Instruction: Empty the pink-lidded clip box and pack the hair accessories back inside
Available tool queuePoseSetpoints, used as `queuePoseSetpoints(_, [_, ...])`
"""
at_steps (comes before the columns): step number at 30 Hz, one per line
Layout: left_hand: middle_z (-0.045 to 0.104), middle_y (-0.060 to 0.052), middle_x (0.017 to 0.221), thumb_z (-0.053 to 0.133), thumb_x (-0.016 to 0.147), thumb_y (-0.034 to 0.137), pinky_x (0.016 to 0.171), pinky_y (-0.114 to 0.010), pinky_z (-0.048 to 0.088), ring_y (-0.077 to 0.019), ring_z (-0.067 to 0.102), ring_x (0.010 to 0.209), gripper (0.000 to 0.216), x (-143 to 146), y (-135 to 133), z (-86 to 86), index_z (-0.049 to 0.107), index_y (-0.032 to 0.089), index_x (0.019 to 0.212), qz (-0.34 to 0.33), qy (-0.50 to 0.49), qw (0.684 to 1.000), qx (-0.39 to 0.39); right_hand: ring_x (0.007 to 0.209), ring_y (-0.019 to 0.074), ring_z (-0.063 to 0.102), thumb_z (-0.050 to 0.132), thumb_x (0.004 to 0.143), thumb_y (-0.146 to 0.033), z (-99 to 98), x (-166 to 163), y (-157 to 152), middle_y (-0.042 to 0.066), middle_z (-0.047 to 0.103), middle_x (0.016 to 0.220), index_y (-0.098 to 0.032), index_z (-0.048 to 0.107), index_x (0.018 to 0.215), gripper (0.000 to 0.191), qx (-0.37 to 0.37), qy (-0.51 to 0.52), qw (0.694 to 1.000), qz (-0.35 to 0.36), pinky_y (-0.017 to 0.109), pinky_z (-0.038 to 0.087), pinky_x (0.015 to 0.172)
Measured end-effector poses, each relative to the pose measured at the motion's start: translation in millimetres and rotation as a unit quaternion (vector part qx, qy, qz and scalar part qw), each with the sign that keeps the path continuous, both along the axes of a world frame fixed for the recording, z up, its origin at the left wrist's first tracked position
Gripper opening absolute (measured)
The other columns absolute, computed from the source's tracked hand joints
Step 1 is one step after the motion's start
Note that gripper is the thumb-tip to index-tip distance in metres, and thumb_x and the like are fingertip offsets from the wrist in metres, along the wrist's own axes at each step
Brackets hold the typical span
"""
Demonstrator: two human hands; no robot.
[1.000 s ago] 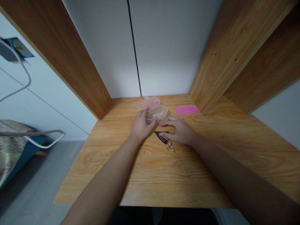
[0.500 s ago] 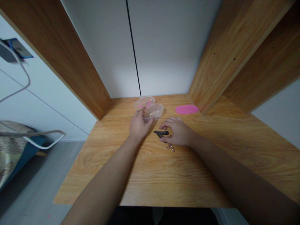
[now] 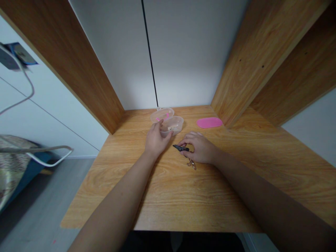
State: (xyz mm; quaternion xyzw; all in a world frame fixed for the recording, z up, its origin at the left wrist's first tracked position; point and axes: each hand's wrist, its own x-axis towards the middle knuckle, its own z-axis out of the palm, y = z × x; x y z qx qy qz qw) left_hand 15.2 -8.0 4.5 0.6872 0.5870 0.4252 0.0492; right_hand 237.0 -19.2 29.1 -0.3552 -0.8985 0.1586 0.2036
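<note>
A clear plastic box [image 3: 179, 122] lies on the wooden table with its lid [image 3: 162, 114] folded back to the left. My left hand [image 3: 156, 140] grips the box's near left side between thumb and fingers. Small metallic pieces [image 3: 172, 128] rest inside the box. In front of it, my right hand [image 3: 198, 148] pinches black hair clips [image 3: 180, 148] between thumb and fingers, low at the tabletop; their far parts are hidden by the fingers. Beneath that hand lie metal clasps [image 3: 193, 164], partly covered.
A pink oval piece [image 3: 209, 122] lies on the table [image 3: 162, 196] at the back right. Wooden panels [image 3: 252, 59] rise on both sides, and a white wall [image 3: 183, 63] stands behind. Cables [image 3: 31, 87] hang at the left, beyond the table's edge.
My right thumb and fingers have closed on the black hair clips, which were spread apart and are now drawn together. My left hand and the box have stayed in place.
</note>
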Motion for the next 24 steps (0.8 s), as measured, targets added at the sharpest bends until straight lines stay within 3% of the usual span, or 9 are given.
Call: queuePoseSetpoints(24, [0.068,-0.014,0.121,0.073,0.084,0.04,0.099,-0.045,0.054,-0.0281,0.067,0.108,0.061,0.0,-0.1,0.4,0.054,0.015,0.137,-0.008,-0.003,1.0,0.005,0.099,0.0243,0.065,0.074,0.083,-0.022,-7.0,0.4,4.8,0.006,0.075,0.099,-0.024,0.077,0.105,0.023,0.005,0.043,0.997,0.057,0.04,0.048,0.089])
